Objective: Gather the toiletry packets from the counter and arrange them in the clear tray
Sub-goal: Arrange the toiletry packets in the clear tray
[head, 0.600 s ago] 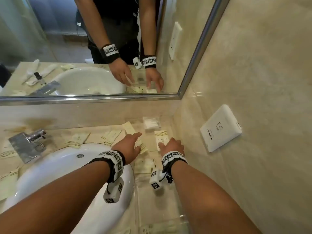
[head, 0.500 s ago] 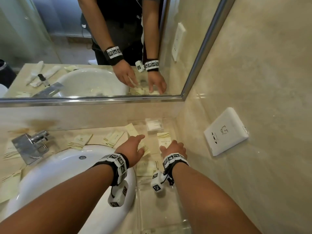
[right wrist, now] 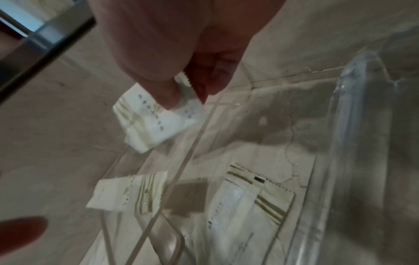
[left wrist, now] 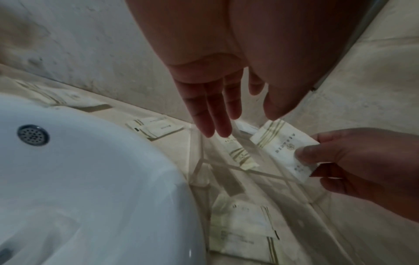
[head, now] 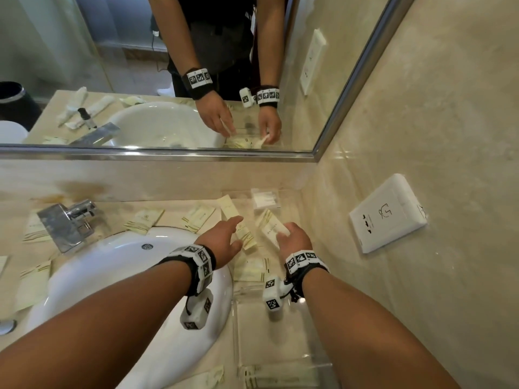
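Note:
A clear tray (head: 234, 318) with dividers stands on the counter right of the sink. My right hand (head: 295, 240) pinches a cream toiletry packet (head: 271, 227) by its end, tilted above the tray's far part; the pinch shows in the left wrist view (left wrist: 283, 148) and the right wrist view (right wrist: 156, 122). My left hand (head: 224, 240) hovers with straight fingers over a long packet (head: 238, 226) leaning across the tray's left edge. More packets (head: 250, 269) lie in the tray. Loose packets (head: 144, 220) (head: 198, 216) sit behind the sink.
A white basin (head: 112, 290) and chrome faucet (head: 67, 223) fill the left. Further packets (head: 35, 228) (head: 32, 287) lie left of the faucet. A wall socket (head: 387, 213) is on the right wall, close to the tray. A mirror (head: 157, 153) runs along the back.
The packet that lay flat ahead of my right hand is now pinched, lifted and turned at an angle. My left hand has reached slightly further forward.

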The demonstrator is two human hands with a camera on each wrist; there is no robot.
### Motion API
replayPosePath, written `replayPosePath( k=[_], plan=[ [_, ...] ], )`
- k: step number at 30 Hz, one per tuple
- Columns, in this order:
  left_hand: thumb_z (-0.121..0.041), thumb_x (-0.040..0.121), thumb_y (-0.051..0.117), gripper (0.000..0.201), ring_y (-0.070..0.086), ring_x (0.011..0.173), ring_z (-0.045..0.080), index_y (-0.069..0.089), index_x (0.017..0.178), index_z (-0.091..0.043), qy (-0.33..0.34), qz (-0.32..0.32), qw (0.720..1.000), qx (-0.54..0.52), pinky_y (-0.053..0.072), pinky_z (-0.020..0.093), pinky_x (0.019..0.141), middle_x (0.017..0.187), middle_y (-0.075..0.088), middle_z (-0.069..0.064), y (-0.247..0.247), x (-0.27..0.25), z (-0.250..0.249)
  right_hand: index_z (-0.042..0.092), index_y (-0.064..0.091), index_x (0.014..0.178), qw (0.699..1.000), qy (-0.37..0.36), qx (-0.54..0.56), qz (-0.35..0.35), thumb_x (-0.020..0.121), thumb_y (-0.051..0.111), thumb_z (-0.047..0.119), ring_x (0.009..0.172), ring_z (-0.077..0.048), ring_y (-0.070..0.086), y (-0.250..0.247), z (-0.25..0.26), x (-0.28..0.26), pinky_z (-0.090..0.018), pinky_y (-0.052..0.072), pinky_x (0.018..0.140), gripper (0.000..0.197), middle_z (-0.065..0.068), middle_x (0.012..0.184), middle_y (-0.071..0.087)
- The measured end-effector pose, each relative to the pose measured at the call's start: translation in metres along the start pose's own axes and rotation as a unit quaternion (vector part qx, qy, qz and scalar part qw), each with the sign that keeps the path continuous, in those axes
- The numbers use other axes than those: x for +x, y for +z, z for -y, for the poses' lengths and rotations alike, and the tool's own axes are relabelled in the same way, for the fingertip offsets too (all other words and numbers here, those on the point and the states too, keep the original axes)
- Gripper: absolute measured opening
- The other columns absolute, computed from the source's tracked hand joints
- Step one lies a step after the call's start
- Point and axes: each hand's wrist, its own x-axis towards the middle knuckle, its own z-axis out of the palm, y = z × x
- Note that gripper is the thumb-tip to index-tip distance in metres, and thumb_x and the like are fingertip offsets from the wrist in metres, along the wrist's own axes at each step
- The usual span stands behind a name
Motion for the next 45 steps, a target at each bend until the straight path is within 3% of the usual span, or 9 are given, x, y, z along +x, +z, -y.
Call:
replayPosePath(
  k=[7, 13, 16, 20, 27, 32, 36, 42, 45],
  plan=[
    [-0.040, 0.095, 0.056, 0.055, 0.063, 0.105, 0.020, 0.037, 0.145, -0.032, 0.030, 0.053, 0.997, 0.038, 0.049, 0.033, 0.091, 0.128, 0.061, -0.001, 0.006, -0.009, -0.009, 0.023, 0.075, 0.094, 0.983, -0.069, 0.035, 0.164, 0.080, 0.069, 0.008, 0.062, -0.010, 0.058, -0.008, -0.008, -0.033, -0.023, 0.045, 0.058, 0.022, 0.006, 0.073, 0.068],
    [-0.032, 0.094, 0.054, 0.018, 0.061, 0.091, 0.021, 0.066, 0.101, -0.021, 0.046, 0.117, 0.982, 0.140, 0.046, 0.029, 0.075, 0.096, 0.067, -0.001, 0.026, -0.029, -0.013, 0.028, 0.069, 0.091, 0.983, -0.039, 0.015, 0.181, 0.082, 0.075, 0.017, 0.069, -0.010, 0.066, -0.001, -0.034, -0.059, -0.024, 0.053, 0.067, 0.015, 0.006, 0.075, 0.069],
    [-0.036, 0.092, 0.056, 0.019, 0.063, 0.093, 0.018, 0.066, 0.103, -0.024, 0.037, 0.143, 0.976, 0.163, 0.050, 0.030, 0.077, 0.099, 0.069, -0.004, 0.040, -0.039, -0.005, 0.023, 0.067, 0.092, 0.982, 0.017, -0.006, 0.188, 0.084, 0.076, 0.020, 0.066, -0.012, 0.068, 0.007, -0.054, -0.071, -0.024, 0.054, 0.064, 0.013, 0.003, 0.074, 0.070],
    [-0.039, 0.094, 0.054, 0.036, 0.060, 0.109, 0.016, 0.053, 0.129, -0.029, 0.042, 0.172, 0.966, 0.189, 0.050, 0.034, 0.091, 0.120, 0.064, -0.008, 0.050, -0.052, 0.007, 0.025, 0.051, 0.064, 0.970, 0.064, -0.096, 0.212, 0.086, 0.072, 0.021, 0.049, -0.010, 0.054, 0.018, -0.066, -0.085, -0.019, 0.040, 0.048, 0.031, 0.004, 0.055, 0.059],
    [-0.036, 0.096, 0.048, 0.034, 0.051, 0.122, 0.022, 0.058, 0.129, -0.033, 0.130, 0.201, 0.934, 0.266, 0.048, 0.041, 0.097, 0.139, 0.049, -0.005, 0.058, -0.066, 0.012, 0.018, 0.050, 0.064, 0.968, 0.088, -0.174, 0.158, 0.087, 0.059, 0.019, 0.056, -0.016, 0.047, 0.034, -0.055, -0.092, -0.021, 0.034, 0.050, 0.025, 0.002, 0.060, 0.049],
    [-0.034, 0.095, 0.050, 0.037, 0.040, 0.131, 0.024, 0.056, 0.132, -0.030, 0.186, 0.219, 0.911, 0.295, 0.045, 0.043, 0.102, 0.148, 0.039, -0.003, 0.069, -0.075, 0.005, 0.013, 0.064, 0.079, 0.964, 0.087, -0.219, 0.123, 0.083, 0.064, 0.036, 0.061, -0.019, 0.061, 0.038, -0.056, -0.101, -0.024, 0.047, 0.055, 0.023, -0.002, 0.071, 0.066],
    [-0.031, 0.093, 0.051, 0.045, 0.025, 0.142, 0.025, 0.052, 0.138, -0.025, 0.239, 0.249, 0.876, 0.336, 0.041, 0.045, 0.107, 0.157, 0.026, -0.002, 0.080, -0.084, 0.000, 0.017, 0.053, 0.101, 0.962, 0.061, -0.248, 0.098, 0.086, 0.061, 0.036, 0.072, -0.020, 0.059, 0.035, -0.062, -0.108, -0.029, 0.043, 0.057, 0.026, 0.000, 0.088, 0.062],
    [-0.040, 0.092, 0.053, 0.057, 0.016, 0.147, 0.030, 0.038, 0.147, -0.033, 0.274, 0.286, 0.828, 0.397, 0.038, 0.050, 0.107, 0.163, 0.013, 0.001, 0.098, -0.093, 0.004, 0.014, 0.066, 0.107, 0.954, 0.042, -0.235, 0.183, 0.085, 0.065, 0.022, 0.097, -0.025, 0.066, 0.043, -0.067, -0.118, -0.034, 0.056, 0.085, 0.023, -0.007, 0.107, 0.068],
    [-0.043, 0.089, 0.054, 0.057, 0.024, 0.142, 0.031, 0.042, 0.144, -0.028, 0.281, 0.278, 0.820, 0.414, 0.041, 0.049, 0.103, 0.161, 0.017, 0.003, 0.103, -0.096, 0.009, 0.022, 0.069, 0.105, 0.966, 0.039, -0.203, 0.158, 0.085, 0.065, 0.019, 0.099, -0.022, 0.065, 0.051, -0.075, -0.122, -0.028, 0.053, 0.082, 0.020, -0.002, 0.114, 0.066]
  ],
)
